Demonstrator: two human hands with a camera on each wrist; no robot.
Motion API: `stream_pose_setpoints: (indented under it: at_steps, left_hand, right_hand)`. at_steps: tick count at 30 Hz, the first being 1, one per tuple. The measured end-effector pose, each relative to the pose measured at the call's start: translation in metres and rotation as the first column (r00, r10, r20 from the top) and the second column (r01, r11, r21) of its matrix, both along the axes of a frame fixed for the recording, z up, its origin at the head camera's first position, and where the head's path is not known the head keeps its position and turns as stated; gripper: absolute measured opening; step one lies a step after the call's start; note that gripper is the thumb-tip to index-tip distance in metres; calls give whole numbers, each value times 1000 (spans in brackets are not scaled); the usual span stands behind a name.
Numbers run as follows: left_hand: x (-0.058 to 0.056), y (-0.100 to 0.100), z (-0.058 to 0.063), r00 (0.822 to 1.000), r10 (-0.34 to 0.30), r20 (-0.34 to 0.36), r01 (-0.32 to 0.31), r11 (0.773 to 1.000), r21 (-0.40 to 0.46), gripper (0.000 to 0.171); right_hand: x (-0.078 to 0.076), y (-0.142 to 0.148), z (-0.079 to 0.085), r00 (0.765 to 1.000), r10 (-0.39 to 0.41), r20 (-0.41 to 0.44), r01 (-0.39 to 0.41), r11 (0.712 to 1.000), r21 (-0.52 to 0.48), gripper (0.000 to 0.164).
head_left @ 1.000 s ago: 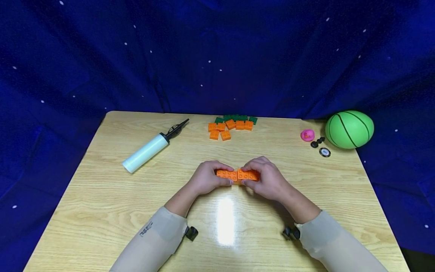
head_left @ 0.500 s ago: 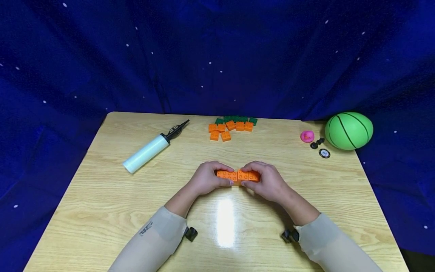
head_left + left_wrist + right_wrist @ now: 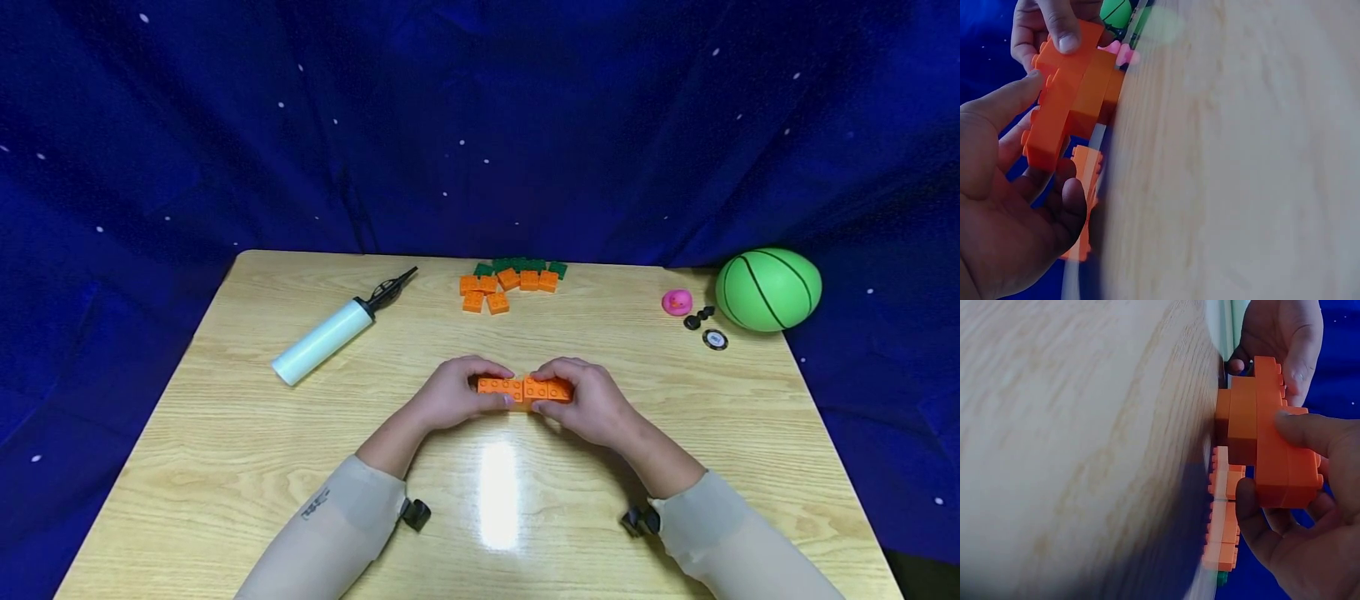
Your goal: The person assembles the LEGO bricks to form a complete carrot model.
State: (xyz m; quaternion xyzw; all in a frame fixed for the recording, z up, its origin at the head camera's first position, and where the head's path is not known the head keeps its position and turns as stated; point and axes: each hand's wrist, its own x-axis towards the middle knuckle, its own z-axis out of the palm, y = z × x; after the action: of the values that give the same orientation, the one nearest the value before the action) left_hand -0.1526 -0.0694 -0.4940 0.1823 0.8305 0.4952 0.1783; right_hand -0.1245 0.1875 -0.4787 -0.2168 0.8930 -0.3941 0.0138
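Note:
At the middle of the table, a stack of orange building bricks (image 3: 501, 386) stands between both hands. Its studded top layer is wider than the layers below, as the left wrist view shows of the stepped bricks (image 3: 1088, 94). My left hand (image 3: 457, 395) holds the left end of the top layer, thumb in front and fingers behind. On the right end, my right hand (image 3: 596, 403) grips the smaller bricks of that layer, thumb on the near side. The overhanging underside of the bricks (image 3: 1269, 440) shows in the right wrist view. Fingers partly hide both ends.
Loose orange bricks (image 3: 498, 302) and green bricks (image 3: 519, 264) lie at the back of the table. A hand pump (image 3: 322, 342) lies at left. A pink rubber duck (image 3: 677, 302), a small black object (image 3: 698, 317), a round chip (image 3: 716, 339) and a green ball (image 3: 768, 289) are at right.
My left forearm has shifted slightly left, and the left thumb tip has slid a little left along the brick. The right hand and the brick stack look nearly still.

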Motion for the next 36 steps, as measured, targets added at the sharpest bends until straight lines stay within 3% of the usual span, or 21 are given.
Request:
stream_pose_setpoints:
  at_steps: [7, 21, 36]
  left_hand:
    - [-7, -6, 3, 998, 33, 48, -37, 995, 93, 40]
    - [-36, -13, 6, 980, 185, -76, -183, 983, 32, 29]
    - [-72, -14, 11, 952, 287, -111, -291, 956, -24, 32]
  right_hand:
    - [0, 0, 1, 1000, 0, 11, 0, 1000, 4, 34]
    - [1, 0, 1, 1000, -4, 23, 4, 1000, -5, 33]
    - [1, 1, 2, 1000, 3, 9, -3, 1000, 7, 34]
